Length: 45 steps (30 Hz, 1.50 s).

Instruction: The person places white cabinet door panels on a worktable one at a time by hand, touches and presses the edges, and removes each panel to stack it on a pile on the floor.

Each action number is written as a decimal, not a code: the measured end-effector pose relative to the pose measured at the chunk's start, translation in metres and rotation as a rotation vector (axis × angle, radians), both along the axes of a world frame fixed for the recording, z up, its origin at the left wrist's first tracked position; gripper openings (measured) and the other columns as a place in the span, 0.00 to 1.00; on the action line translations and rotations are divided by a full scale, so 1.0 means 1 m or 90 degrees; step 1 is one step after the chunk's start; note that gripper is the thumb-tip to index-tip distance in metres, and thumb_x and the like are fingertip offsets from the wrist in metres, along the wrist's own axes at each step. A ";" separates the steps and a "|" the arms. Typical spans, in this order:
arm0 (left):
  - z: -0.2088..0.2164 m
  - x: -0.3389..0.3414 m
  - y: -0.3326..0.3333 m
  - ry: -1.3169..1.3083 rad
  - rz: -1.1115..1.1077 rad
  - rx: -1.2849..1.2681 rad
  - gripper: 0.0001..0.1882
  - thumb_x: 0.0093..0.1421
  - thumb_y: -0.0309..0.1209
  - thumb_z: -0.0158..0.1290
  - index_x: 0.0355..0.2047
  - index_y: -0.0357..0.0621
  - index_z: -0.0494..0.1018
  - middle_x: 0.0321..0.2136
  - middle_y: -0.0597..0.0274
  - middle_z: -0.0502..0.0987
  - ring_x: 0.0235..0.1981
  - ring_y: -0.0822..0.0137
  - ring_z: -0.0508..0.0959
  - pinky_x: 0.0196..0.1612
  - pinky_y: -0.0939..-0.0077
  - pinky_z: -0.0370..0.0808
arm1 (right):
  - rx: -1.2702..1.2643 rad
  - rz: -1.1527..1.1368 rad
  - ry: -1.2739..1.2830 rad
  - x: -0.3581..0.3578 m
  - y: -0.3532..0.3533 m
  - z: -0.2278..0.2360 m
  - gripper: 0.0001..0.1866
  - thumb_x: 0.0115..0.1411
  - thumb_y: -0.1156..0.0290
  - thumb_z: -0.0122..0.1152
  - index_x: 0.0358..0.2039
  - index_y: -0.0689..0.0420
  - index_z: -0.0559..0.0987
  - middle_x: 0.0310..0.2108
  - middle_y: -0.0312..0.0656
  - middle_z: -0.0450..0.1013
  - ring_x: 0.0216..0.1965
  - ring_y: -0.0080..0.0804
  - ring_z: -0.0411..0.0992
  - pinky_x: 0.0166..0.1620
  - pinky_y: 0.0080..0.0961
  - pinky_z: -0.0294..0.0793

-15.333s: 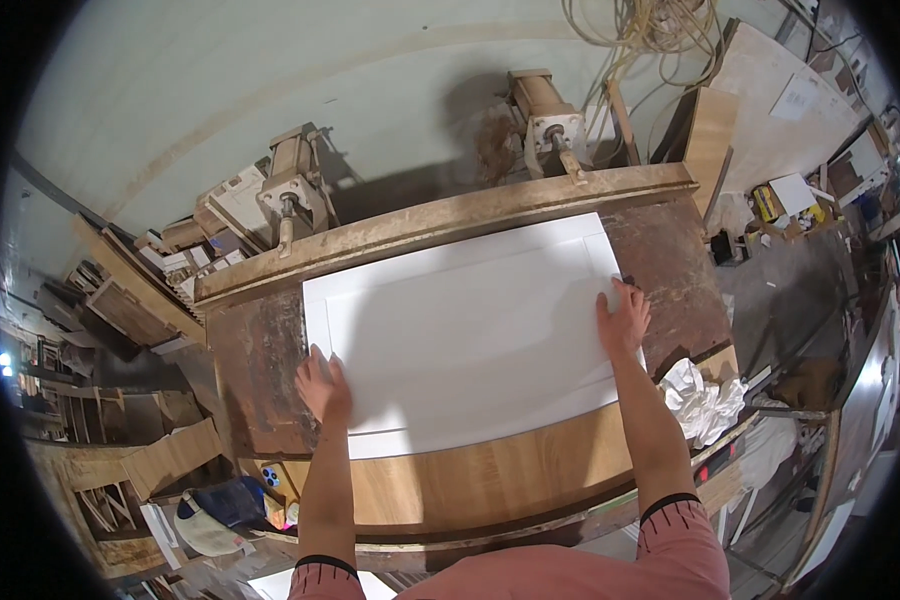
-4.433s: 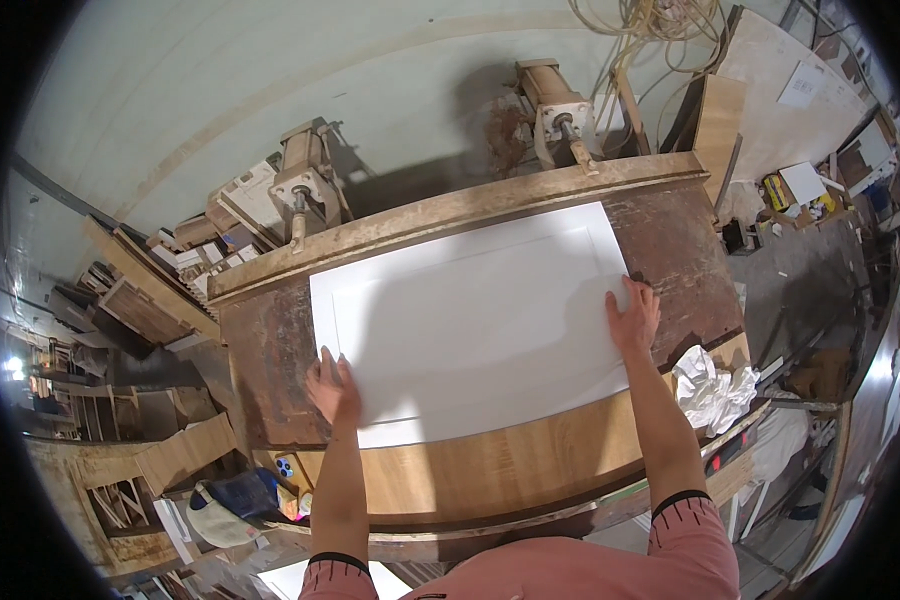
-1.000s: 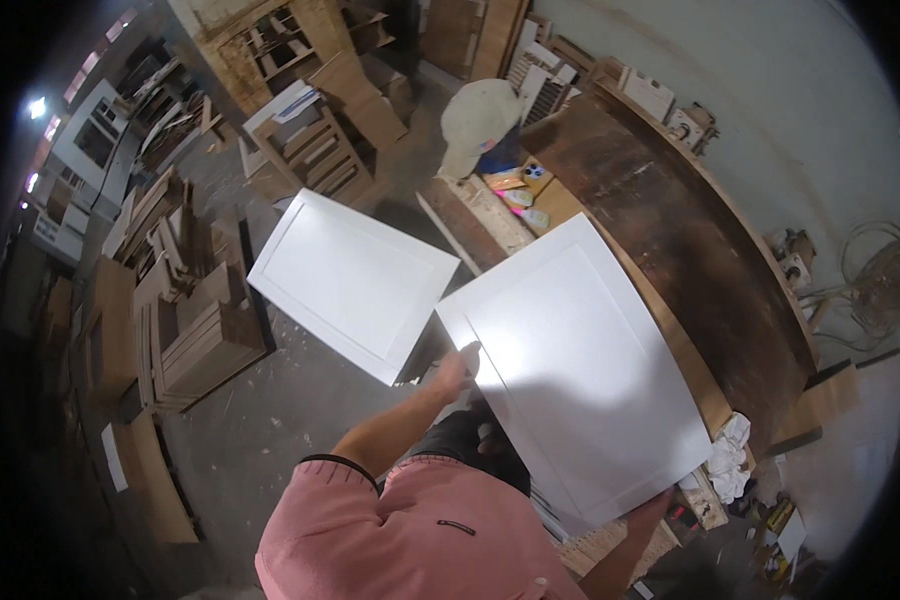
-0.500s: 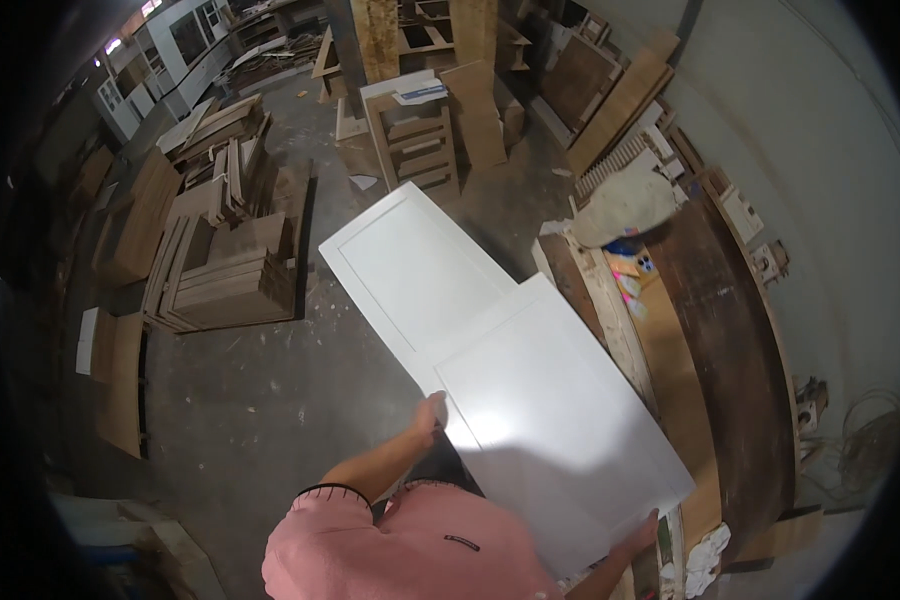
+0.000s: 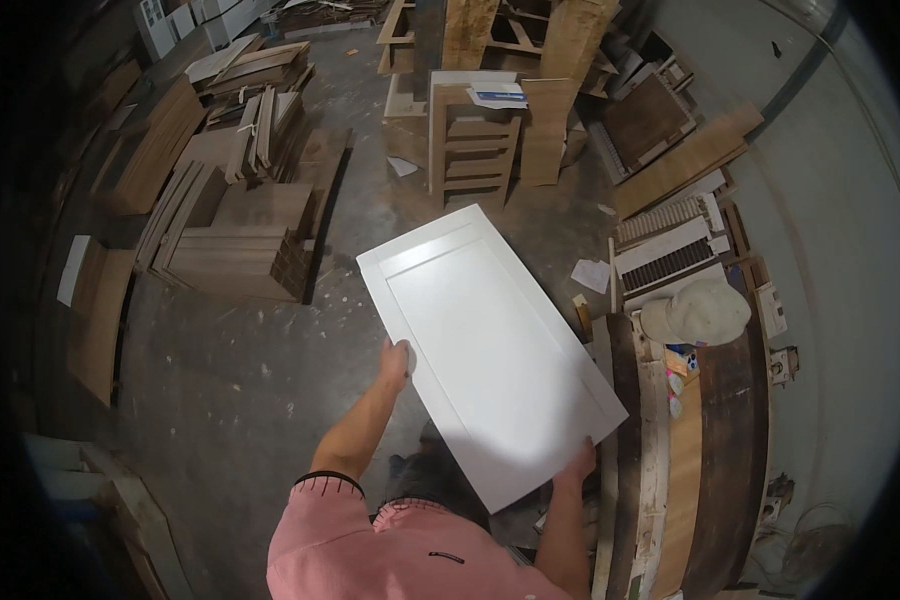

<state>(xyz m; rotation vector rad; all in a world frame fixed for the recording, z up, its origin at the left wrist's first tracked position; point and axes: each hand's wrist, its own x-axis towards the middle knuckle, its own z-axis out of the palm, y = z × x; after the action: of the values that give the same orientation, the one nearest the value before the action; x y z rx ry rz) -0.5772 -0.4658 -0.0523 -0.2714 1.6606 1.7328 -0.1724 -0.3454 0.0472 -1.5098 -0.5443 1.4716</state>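
Note:
A white cabinet door (image 5: 490, 340) with a recessed centre panel slants across the middle of the head view, its face up, held above the floor. My left hand (image 5: 396, 362) is closed on its left edge, thumb over the top. Down at the lower right edge, my right hand (image 5: 579, 461) grips the door, its fingers mostly hidden underneath. Whether a second door lies under this one cannot be seen.
A workbench (image 5: 685, 450) of long boards stands close on my right, with a pale cap (image 5: 698, 312) on it. Stacked wooden boards (image 5: 235, 255) lie on the floor to the left. Ahead are a slatted wooden frame (image 5: 475, 150) and leaning panels.
Two white doors showed overlapping and offset; now only one shows. My hands and the door have swung left, away from the bench, and the view has shifted.

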 end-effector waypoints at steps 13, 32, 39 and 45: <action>-0.014 0.029 -0.016 0.302 -0.301 -0.195 0.27 0.57 0.36 0.58 0.50 0.27 0.68 0.46 0.42 0.78 0.46 0.55 0.79 0.49 0.61 0.76 | -0.242 0.309 -0.214 0.032 -0.028 -0.040 0.30 0.66 0.51 0.51 0.63 0.54 0.67 0.59 0.43 0.70 0.56 0.41 0.70 0.53 0.45 0.70; -0.021 0.095 -0.019 0.138 -0.481 -0.443 0.37 0.59 0.60 0.55 0.48 0.34 0.70 0.35 0.53 0.77 0.23 0.63 0.74 0.20 0.68 0.68 | -0.475 -0.042 -0.081 0.195 -0.384 -0.071 0.28 0.60 0.54 0.60 0.58 0.52 0.71 0.48 0.41 0.76 0.43 0.37 0.76 0.39 0.39 0.74; -0.017 0.198 -0.082 0.120 -0.858 -0.477 0.33 0.62 0.57 0.52 0.54 0.42 0.74 0.43 0.58 0.81 0.38 0.62 0.80 0.35 0.64 0.76 | -0.442 -0.185 0.007 0.261 -0.459 -0.096 0.24 0.63 0.56 0.56 0.59 0.48 0.70 0.49 0.38 0.75 0.42 0.34 0.76 0.37 0.36 0.73; 0.004 0.357 -0.111 0.504 -1.252 -0.283 0.26 0.61 0.52 0.53 0.48 0.44 0.78 0.44 0.50 0.81 0.46 0.50 0.79 0.50 0.59 0.74 | -0.424 -0.432 0.051 0.339 -0.541 -0.112 0.23 0.65 0.55 0.53 0.58 0.49 0.72 0.46 0.38 0.75 0.39 0.33 0.76 0.30 0.28 0.68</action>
<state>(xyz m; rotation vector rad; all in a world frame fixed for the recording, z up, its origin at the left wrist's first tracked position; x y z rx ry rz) -0.2198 -0.5768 -0.0484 1.5104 1.5181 -0.1310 0.1669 -0.8864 -0.0650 -1.8639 0.5352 1.1921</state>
